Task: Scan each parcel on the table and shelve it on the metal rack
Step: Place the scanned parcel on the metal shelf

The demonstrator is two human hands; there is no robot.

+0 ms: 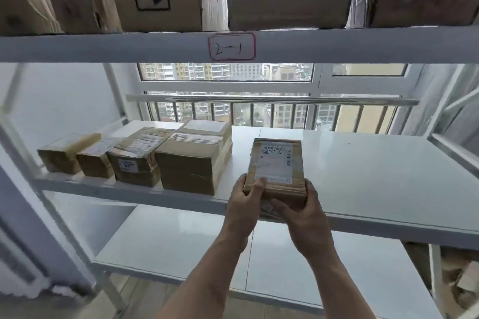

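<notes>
straight beyond the grip, a white-framed window [317,80] fills the background. a row of upright bars [270,114] crosses its lower pane under a horizontal rail [272,99]. through the glass, beyond and above the grip, stand high-rise apartment blocks [197,71]. directly above the grip is a red-bordered tag [232,46] handwritten "2-1". far left of the grip is a pale wall [64,96]. below it to the left lies tan flooring [145,292], and low to the right, blurred brown cardboard scraps [464,280].
</notes>
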